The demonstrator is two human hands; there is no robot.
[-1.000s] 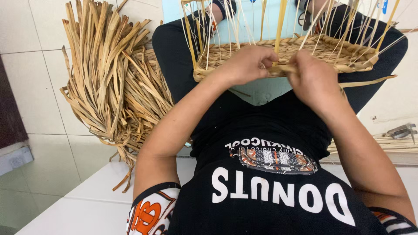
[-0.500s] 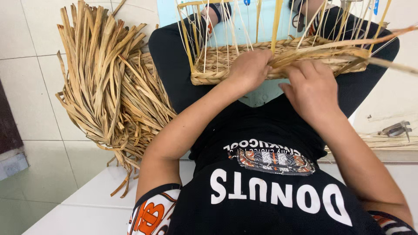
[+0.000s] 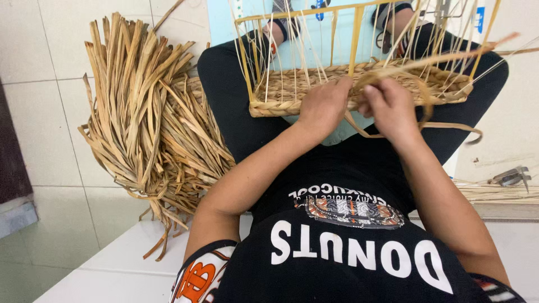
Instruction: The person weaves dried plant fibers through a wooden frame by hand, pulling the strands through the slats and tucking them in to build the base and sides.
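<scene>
A half-woven straw basket [image 3: 275,95] with thin upright stakes rests on my lap between my black-trousered legs. My left hand [image 3: 323,106] presses on the woven near wall of the basket, fingers curled over it. My right hand [image 3: 390,106] sits just to its right, closed on a flat dried straw strand [image 3: 443,126] that loops out to the right and back toward the rim. The two hands almost touch.
A big bundle of dried straw strips [image 3: 146,129] lies on the tiled floor to my left. Metal pliers [image 3: 511,177] and more thin straw lie on the floor at the right. A light blue mat [image 3: 224,22] shows behind the basket.
Both hands have drawn closer together on the basket's near wall. The strand in my right hand has been pulled round into a loop, and the basket sits lower in view.
</scene>
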